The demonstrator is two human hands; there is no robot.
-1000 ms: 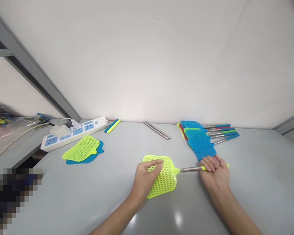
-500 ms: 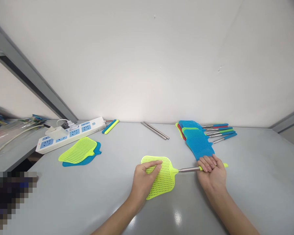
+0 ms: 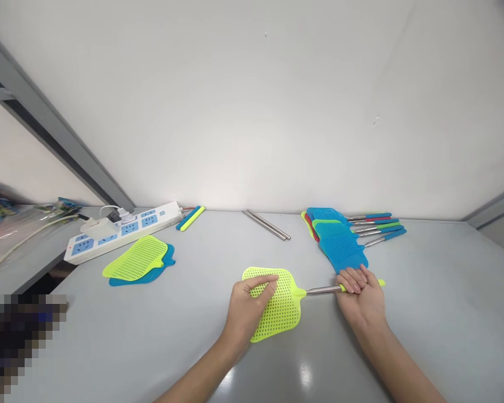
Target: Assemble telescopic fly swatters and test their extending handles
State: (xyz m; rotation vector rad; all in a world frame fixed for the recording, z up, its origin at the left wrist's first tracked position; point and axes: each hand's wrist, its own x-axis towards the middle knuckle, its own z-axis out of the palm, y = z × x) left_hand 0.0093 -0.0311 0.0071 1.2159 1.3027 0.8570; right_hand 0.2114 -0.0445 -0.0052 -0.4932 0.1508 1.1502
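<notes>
A yellow-green fly swatter (image 3: 283, 310) lies across the middle of the table, its perforated head to the left and its metal shaft running right. My left hand (image 3: 250, 305) is closed on the head, thumb and fingers on its upper face. My right hand (image 3: 360, 291) wraps round the yellow-green handle, palm turned up, and the handle's end sticks out to the right. Just beyond that hand, a blue swatter head (image 3: 343, 252) tops a fanned pile of finished-looking swatters with blue, red and green handles (image 3: 382, 224).
Two metal rods (image 3: 266, 225) lie near the wall. Blue and yellow-green grip sleeves (image 3: 192, 218) rest beside a white power strip (image 3: 121, 238) with plugs. Loose swatter heads, yellow-green (image 3: 136, 258) over blue (image 3: 151, 275), lie at left. Plastic-wrapped items (image 3: 8, 224) sit far left.
My right hand has shifted slightly left along with the handle, towards the swatter head. My left hand stays in place on the head.
</notes>
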